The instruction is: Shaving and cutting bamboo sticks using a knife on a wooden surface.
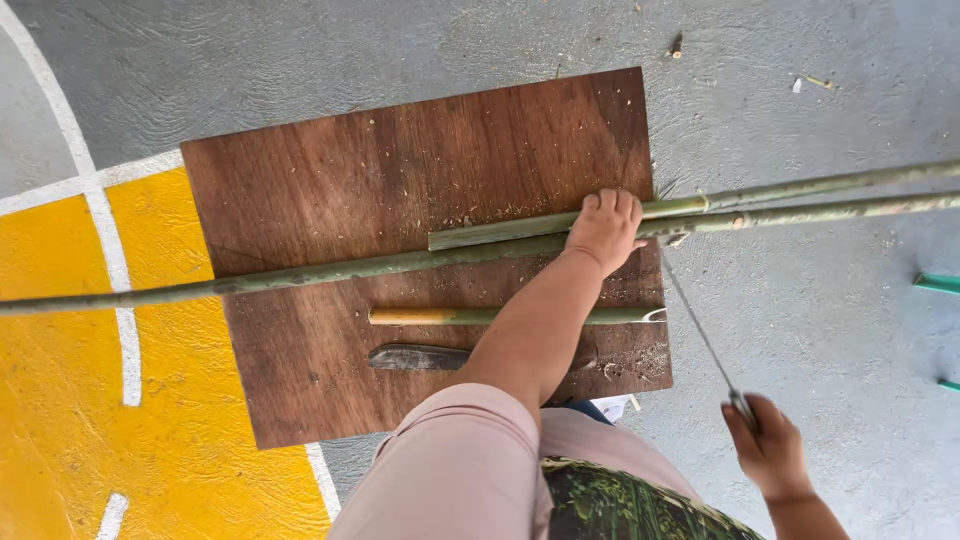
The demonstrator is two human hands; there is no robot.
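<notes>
On a brown plywood board point(400, 170) laid over a grey concrete floor point(830, 330), a person's left hand point(605, 228) presses down with fingers curled over two green bamboo poles point(470, 235), its grip closed across both stalks near the board's right edge. Those poles run side by side, their long axis lying left to right across the view; the longer one reaches from the far left, over a yellow painted floor marking point(60, 330), to beyond the right border, while the shorter one begins near the board's middle and also runs off to the right. Just right of the pressing hand, a thin saw blade point(700, 335) meets the poles at the board's edge and slants down toward the person, crossing the poles' axis at a steep angle. The right hand point(768, 450) is closed around the saw's handle end, well apart from the poles and nearer the body, so the left hand is the one on the bamboo. Nearer the person on the board lie a short cut length of bamboo point(440, 316), pale at its left end, and a dark knife-like blade point(420, 357), both parallel to the poles. Sawdust point(640, 360) speckles the board's right corner.
</notes>
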